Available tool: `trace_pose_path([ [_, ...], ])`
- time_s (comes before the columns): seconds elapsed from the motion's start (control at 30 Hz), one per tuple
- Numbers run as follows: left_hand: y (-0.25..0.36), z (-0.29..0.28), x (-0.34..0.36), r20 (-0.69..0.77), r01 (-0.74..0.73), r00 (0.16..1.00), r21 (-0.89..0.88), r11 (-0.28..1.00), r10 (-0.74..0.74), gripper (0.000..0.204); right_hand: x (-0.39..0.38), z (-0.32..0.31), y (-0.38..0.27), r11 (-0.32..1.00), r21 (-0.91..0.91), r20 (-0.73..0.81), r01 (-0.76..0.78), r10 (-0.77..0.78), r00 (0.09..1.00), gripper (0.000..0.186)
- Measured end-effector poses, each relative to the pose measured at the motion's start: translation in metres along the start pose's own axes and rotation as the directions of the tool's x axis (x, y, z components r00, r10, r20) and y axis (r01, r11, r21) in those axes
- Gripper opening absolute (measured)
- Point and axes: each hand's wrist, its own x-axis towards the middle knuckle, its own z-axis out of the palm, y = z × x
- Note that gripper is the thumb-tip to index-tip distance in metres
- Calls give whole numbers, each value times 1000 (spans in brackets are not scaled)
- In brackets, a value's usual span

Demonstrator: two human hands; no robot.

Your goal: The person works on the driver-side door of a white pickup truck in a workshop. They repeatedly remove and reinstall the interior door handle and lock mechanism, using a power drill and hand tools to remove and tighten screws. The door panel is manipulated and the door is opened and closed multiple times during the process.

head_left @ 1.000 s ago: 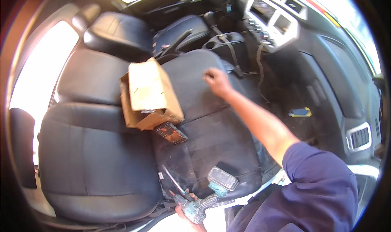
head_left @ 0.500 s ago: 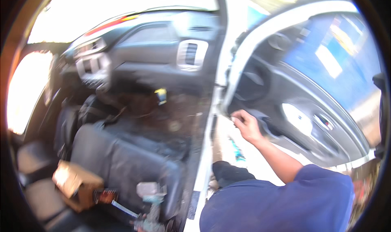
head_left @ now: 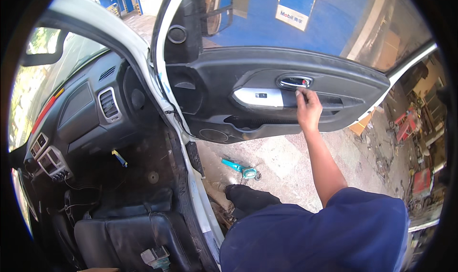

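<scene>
My right hand [head_left: 309,109] reaches up to the inner panel of an open car door [head_left: 219,62]. Its fingers are curled on the dark armrest pull [head_left: 329,103], just below the chrome inside handle [head_left: 294,82]. To the left of the fingers lies a silver switch panel [head_left: 250,97] with a small window switch. What the fingertips press on underneath is hidden. My left hand is out of view.
A teal power tool [head_left: 241,169] lies on the concrete by my dark-trousered leg [head_left: 250,195]. Black seats [head_left: 129,238] bear a partly visible tool [head_left: 156,258]. A yellow-blue item [head_left: 119,158] lies in the footwell. Red equipment [head_left: 406,125] and clutter stand at right.
The view has swung right, from the cabin toward the door. My right hand has gone from near the door's hinge edge to the armrest pull.
</scene>
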Motion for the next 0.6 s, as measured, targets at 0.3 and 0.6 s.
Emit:
trace_pose_path([
  [0.3,13,17,22,17,-26,1000,-1,1000,26,38,32,22,10,968,-249,-3,24,-25,1000,14],
  [0.6,13,10,29,8,-27,1000,17,999,27,35,29,33,7,943,-332,-73,-19,-6,997,15],
])
